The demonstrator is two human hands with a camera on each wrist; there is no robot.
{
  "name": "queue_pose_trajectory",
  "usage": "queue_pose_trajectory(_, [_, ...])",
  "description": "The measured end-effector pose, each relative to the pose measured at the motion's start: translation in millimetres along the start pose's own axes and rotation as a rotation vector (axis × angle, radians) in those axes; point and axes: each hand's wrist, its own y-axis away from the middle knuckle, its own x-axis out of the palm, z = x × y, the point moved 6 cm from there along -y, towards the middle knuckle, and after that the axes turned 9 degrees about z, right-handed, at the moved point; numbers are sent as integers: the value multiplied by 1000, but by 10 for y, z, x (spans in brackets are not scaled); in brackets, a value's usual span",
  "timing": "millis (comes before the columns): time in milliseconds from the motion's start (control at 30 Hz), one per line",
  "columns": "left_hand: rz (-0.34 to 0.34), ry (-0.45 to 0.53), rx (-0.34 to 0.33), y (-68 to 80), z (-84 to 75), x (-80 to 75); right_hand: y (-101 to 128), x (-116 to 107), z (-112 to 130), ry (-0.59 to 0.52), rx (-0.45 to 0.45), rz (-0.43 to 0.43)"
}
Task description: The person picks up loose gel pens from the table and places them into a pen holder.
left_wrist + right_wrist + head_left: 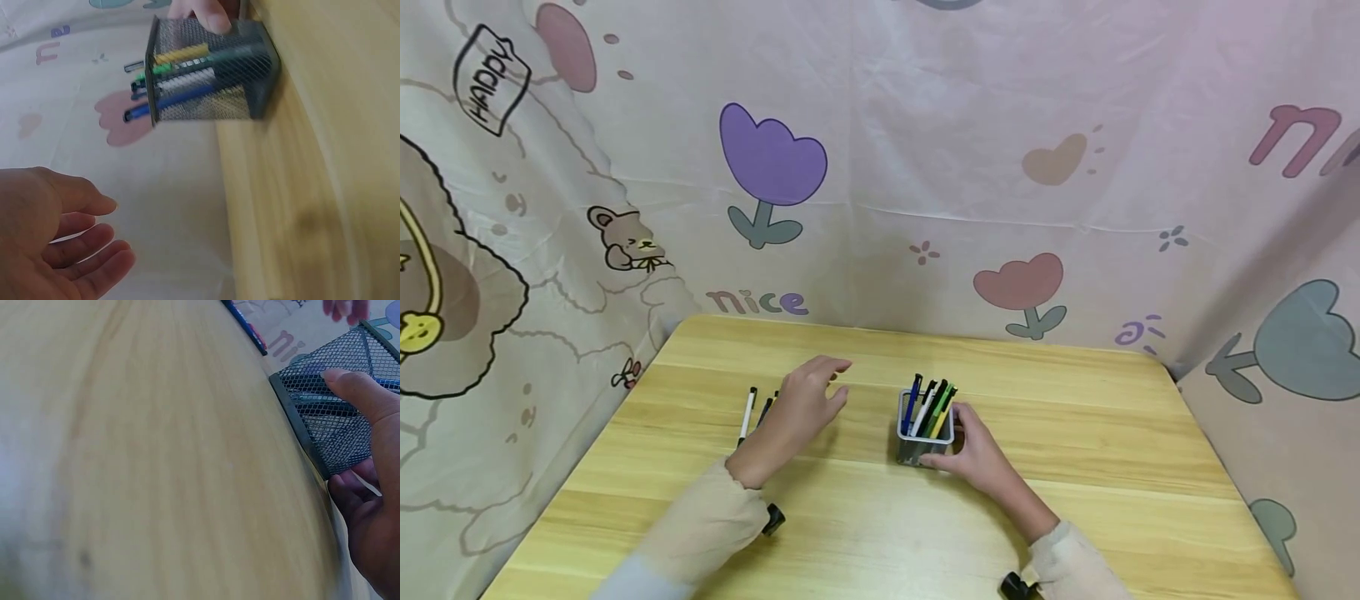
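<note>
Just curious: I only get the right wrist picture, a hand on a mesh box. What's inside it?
Observer: Pens, standing upright in the holder: blue, white, black, green and yellow.
Visitor: Where's the other hand?
Observer: The left hand is open, left of the holder, not touching it.
Visitor: Anything else lying about?
Observer: A white pen lies on the table beside the left hand, and a dark one is partly hidden by it.
</note>
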Motion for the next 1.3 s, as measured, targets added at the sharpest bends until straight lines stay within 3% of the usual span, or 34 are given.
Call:
queue_pose_trajectory(367, [14,-31,-108,197,462,-54,-3,10,3,-31,-2,18])
queue_pose_trajectory(667, [74,-42,-274,356,894,-194,-6,6,13,-33,4,22])
queue_pose_trajectory(933, [178,-44,-403,428,1186,-183,-2,4,5,-24,6,19])
queue_pose_trajectory(1300, [319,-79,-507,500,1454,-70,-13,-4,13,-28,4,25])
